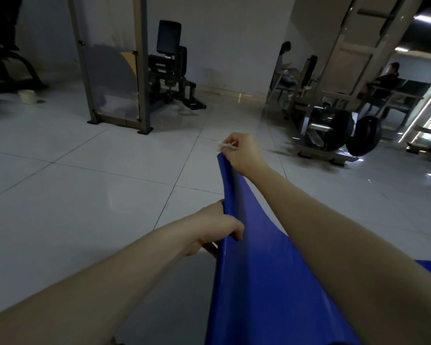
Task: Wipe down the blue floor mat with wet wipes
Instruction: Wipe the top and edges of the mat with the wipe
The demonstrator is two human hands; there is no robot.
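Observation:
The blue floor mat is lifted off the tiled floor along its left edge, which rises toward the far corner. My left hand grips that raised edge near its middle, fingers curled over the top. My right hand holds the far corner of the mat and also pinches a small white wet wipe that sticks out to the left of its fingers. Both forearms reach forward over the mat.
A grey gym machine frame and a black seat machine stand ahead on the left. A barbell rack with black weight plates is to the right. Two people sit at the back right. A white cup stands far left.

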